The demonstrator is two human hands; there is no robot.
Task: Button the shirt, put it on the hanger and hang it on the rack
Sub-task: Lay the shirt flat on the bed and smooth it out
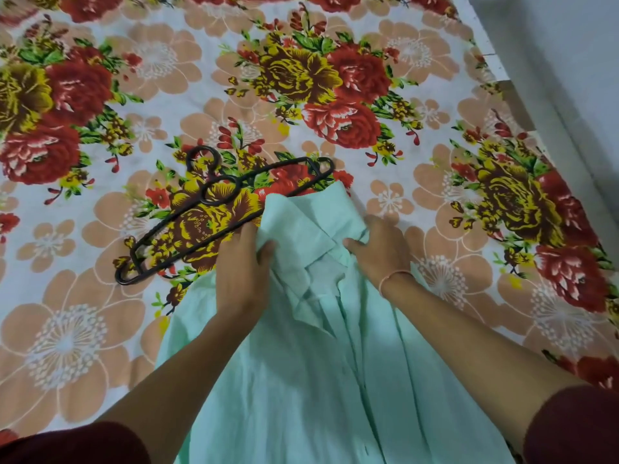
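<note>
A pale mint-green shirt [294, 380] lies on the bed, collar end away from me, its front crumpled near the collar. My left hand [243, 269] grips the shirt's left shoulder fabric, thumb curled into the cloth. My right hand [380, 249] holds the right side of the collar area, fingers tucked into the folds. A black plastic hanger [214, 209] lies flat on the bedsheet just left of the collar; its right end touches or slips under the shirt's top edge.
The bed is covered by a floral sheet [100, 296] with red, yellow and peach flowers. The bed's right edge [522, 105] runs diagonally, with grey floor beyond. No rack is in view.
</note>
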